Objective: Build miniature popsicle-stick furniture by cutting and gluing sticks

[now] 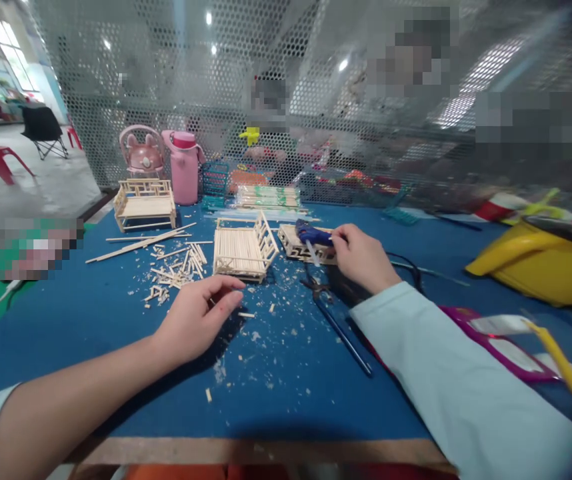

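Observation:
My left hand (201, 313) hovers over the blue table, fingers loosely curled and thumb apart, with nothing in it. Just beyond its fingertips stands a miniature bench (239, 250) made of thin wooden sticks, its slatted back on the right. My right hand (363, 257) has thumb and fingers closed at the end of a dark blue glue gun (313, 233); the exact grip is partly hidden. Beneath the glue gun lies another small stick frame (291, 245). Pliers (339, 327) with dark blue handles rest between my hands.
Cut stick pieces (179, 273) lie scattered at left, near a finished-looking stick bench (146, 203). A pink bottle (185, 167) and bagged sticks (269, 197) stand before a perforated metal screen (166, 80). At right are a yellow container (541, 260) and a purple-framed object (503, 347).

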`<state>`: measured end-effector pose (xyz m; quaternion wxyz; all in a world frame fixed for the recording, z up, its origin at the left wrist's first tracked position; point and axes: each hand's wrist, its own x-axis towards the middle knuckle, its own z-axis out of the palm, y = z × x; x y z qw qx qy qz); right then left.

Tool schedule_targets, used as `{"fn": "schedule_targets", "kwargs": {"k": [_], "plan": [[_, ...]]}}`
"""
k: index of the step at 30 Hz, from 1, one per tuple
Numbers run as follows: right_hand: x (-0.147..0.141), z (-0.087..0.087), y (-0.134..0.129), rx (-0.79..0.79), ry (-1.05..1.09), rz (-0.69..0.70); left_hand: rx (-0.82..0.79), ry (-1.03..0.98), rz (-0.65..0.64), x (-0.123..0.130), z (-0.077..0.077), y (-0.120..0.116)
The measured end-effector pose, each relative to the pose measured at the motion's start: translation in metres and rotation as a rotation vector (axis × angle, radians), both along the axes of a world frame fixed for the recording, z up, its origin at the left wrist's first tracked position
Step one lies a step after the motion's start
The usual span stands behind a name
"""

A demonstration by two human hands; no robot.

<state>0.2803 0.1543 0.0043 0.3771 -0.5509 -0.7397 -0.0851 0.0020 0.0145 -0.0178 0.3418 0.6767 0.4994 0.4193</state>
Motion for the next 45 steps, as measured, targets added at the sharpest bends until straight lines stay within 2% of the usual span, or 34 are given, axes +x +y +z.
{"fn": "schedule_targets", "kwargs": {"k": [3, 6, 8, 10, 12, 14, 18, 23, 31, 37, 45], "plan": [[0.001, 0.011, -0.005, 0.029, -0.024, -0.015, 0.043, -0.065, 0.058, 0.0, -0.001, 0.001], [-0.017, 0.02, -0.035, 0.144, -0.009, -0.011, 0.153, -0.229, 0.254, 0.0, -0.001, 0.01], [-0.04, 0.018, -0.062, 0.246, -0.023, 0.166, 0.2, -0.279, 0.371, 0.0, 0.001, 0.021], [-0.063, 0.01, -0.083, 0.256, -0.082, 0.36, 0.17, -0.222, 0.414, 0.0, 0.002, 0.033], [-0.08, -0.001, -0.093, 0.213, -0.147, 0.426, 0.1, -0.157, 0.378, 0.0, 0.0, 0.041], [-0.09, -0.01, -0.091, 0.19, -0.208, 0.4, 0.051, -0.117, 0.301, 0.001, -0.003, 0.045], [-0.094, -0.022, -0.076, 0.18, -0.287, 0.34, 0.03, -0.088, 0.191, 0.003, -0.009, 0.042], [-0.097, -0.03, -0.071, 0.126, -0.315, 0.302, 0.014, -0.047, 0.143, 0.001, -0.008, 0.041], [-0.105, -0.035, -0.072, -0.011, -0.172, 0.204, 0.036, -0.019, 0.105, 0.0, -0.016, 0.044], [-0.108, -0.035, -0.073, -0.122, 0.003, 0.222, 0.06, 0.014, 0.103, 0.0, -0.018, 0.044], [-0.109, -0.037, -0.073, -0.188, 0.155, 0.244, 0.053, 0.008, 0.093, 0.001, -0.019, 0.045]]}}
